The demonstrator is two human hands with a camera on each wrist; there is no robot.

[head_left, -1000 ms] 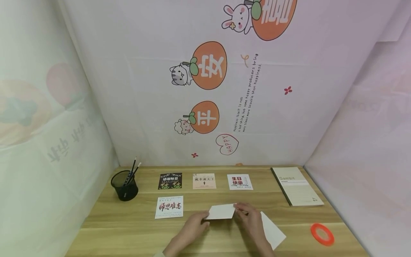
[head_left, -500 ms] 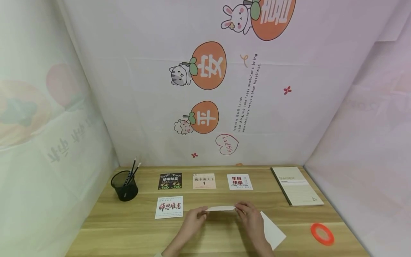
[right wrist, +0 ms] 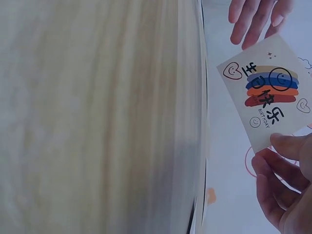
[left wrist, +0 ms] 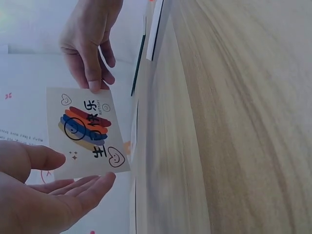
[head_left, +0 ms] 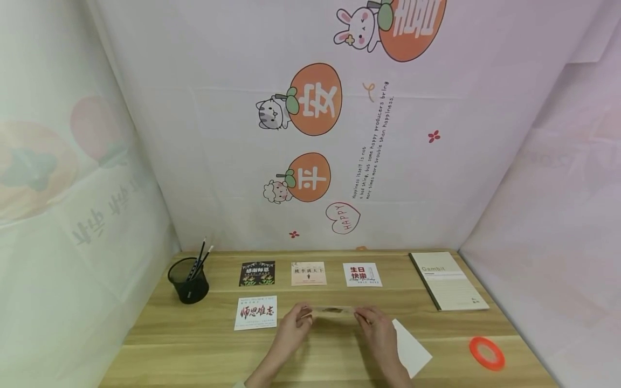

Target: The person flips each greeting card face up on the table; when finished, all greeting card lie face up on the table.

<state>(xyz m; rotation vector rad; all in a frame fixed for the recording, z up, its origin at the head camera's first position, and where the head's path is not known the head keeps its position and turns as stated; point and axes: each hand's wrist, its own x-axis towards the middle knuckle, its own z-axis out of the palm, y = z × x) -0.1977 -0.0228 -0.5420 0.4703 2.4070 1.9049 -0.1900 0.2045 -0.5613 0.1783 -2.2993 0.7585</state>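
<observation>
Both hands hold a square greeting card (head_left: 332, 309) above the table, seen almost edge-on in the head view. Its printed face, with coloured stripes, hearts and the word BIRTHDAY, shows in the left wrist view (left wrist: 83, 134) and the right wrist view. The left hand (head_left: 290, 331) has its thumb and fingers at the card's left edge. At the opposite edge, the right hand (head_left: 380, 330) pinches the card between thumb and fingers. Beneath and beside the right hand lies a white card (head_left: 411, 349), partly hidden by that hand.
Farther back lie a black card (head_left: 257, 274), a beige card (head_left: 309, 274) and a white birthday card (head_left: 363, 275). A card with red writing (head_left: 256, 312) is at left. A mesh pen cup (head_left: 188, 280), a notebook (head_left: 448, 281) and a red tape roll (head_left: 487, 354) stand or lie around.
The held card has tilted from showing its blank white side to nearly edge-on, with some print now visible from the head. The left hand has risen slightly. Other things stay put.
</observation>
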